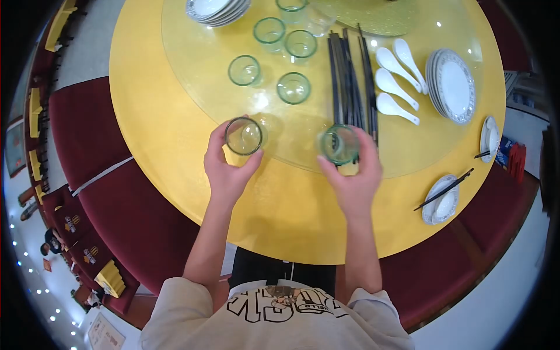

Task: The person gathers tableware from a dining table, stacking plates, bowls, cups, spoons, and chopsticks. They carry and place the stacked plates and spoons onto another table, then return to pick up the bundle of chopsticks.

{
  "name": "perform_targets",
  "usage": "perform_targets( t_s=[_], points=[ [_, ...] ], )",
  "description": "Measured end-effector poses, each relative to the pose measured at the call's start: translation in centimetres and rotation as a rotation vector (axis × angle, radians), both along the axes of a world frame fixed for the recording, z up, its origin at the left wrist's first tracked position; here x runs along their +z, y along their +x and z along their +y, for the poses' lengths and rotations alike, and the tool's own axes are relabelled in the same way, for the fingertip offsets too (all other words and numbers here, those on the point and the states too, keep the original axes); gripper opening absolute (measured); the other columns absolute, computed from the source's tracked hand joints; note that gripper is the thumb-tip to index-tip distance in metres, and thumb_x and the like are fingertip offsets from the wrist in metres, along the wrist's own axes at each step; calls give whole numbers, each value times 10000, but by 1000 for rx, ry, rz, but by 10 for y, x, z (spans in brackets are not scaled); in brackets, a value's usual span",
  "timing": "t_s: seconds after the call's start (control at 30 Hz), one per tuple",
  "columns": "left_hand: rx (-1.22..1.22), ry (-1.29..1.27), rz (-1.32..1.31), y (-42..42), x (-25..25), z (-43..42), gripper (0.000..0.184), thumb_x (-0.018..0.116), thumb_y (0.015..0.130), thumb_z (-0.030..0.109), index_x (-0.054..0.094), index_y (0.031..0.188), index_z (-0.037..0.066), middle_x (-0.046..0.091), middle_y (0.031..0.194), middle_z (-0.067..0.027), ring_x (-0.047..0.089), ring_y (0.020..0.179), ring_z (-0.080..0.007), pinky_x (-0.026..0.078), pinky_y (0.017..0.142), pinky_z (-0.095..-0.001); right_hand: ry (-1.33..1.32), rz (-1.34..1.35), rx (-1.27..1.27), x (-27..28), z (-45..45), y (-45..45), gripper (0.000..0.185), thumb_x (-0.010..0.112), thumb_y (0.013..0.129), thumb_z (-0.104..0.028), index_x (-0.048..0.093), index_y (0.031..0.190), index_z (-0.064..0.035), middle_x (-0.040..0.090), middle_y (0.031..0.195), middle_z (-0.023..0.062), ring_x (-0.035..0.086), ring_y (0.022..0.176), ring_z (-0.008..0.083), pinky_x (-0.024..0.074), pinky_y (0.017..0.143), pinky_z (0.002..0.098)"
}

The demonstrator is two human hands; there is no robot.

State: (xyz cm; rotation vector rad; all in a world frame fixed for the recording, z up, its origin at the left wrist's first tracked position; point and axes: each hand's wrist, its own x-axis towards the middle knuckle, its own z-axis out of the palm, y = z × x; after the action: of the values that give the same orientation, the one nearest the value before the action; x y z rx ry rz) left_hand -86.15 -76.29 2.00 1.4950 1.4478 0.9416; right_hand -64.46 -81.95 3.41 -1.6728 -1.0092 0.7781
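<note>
My left hand [228,172] is closed round a clear glass [244,136], thumb on its right side and fingers on its left. A second, green-tinted glass [339,144] is in my right hand [357,175], over the lower ends of the black chopsticks [345,81]. Both glasses are near the front edge of the glass turntable [192,64]. Beyond them stand several more glasses, the nearest being one at the centre [293,88] and one to its left [244,70]. Whether either held glass touches the surface is unclear.
White spoons [396,88] and stacked plates [455,87] lie right of the chopsticks. Another plate stack [217,11] is at the back left. Two place settings, one with chopsticks across its plate [433,209], sit on the yellow table [280,233]. Dark red chairs [128,216] surround it.
</note>
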Motion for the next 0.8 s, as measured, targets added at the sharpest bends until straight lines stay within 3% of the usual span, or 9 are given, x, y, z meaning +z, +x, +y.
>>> perform_targets(
  t_s=[0.03, 0.17, 0.47, 0.6, 0.67, 0.8],
  points=[
    [-9, 47, 22, -5, -7, 9, 572, 783, 686, 58, 561, 1213, 51, 623, 1241, -80, 549, 1158, -211, 429, 988, -352, 24, -87, 39, -6, 9, -16, 560, 798, 645, -27, 588, 1164, -14, 617, 1145, 123, 590, 1095, 262, 460, 966, 367],
    [23, 71, 66, -21, -27, 32, 585, 791, 663, 25, 558, 1200, 26, 614, 1216, -95, 564, 1132, -212, 403, 938, -328, 31, -281, 73, -24, 24, -50, 571, 786, 622, -8, 606, 1162, -40, 604, 1134, 136, 594, 1053, 309, 479, 916, 381],
    [-57, 131, 105, -29, -39, 61, 545, 811, 663, 34, 599, 1164, 51, 598, 1154, -80, 581, 1069, -216, 466, 854, -315, 4, -409, -50, -47, 37, -71, 540, 791, 649, 2, 613, 1158, -28, 593, 1150, 128, 609, 1023, 279, 511, 855, 349],
    [-87, 134, 156, -26, -39, 67, 558, 812, 665, 38, 593, 1178, 52, 602, 1163, -91, 596, 1065, -223, 483, 830, -314, -6, -341, -101, -52, 41, -74, 539, 796, 668, -5, 601, 1171, -25, 594, 1148, 126, 609, 1034, 269, 512, 860, 348],
    [-100, 150, 170, -24, -39, 70, 569, 814, 664, 39, 591, 1187, 51, 604, 1169, -94, 601, 1066, -226, 483, 829, -313, 18, -139, -140, -53, 45, -78, 554, 799, 686, -13, 577, 1193, -25, 591, 1139, 123, 609, 1037, 264, 507, 874, 348],
    [-108, 170, 161, -20, -38, 77, 637, 813, 672, 41, 557, 1255, 41, 601, 1195, -106, 603, 1075, -232, 479, 840, -316, 33, -136, -152, -52, 51, -81, 562, 805, 690, -20, 558, 1195, -27, 590, 1126, 122, 607, 1031, 261, 507, 874, 344]
  ],
)
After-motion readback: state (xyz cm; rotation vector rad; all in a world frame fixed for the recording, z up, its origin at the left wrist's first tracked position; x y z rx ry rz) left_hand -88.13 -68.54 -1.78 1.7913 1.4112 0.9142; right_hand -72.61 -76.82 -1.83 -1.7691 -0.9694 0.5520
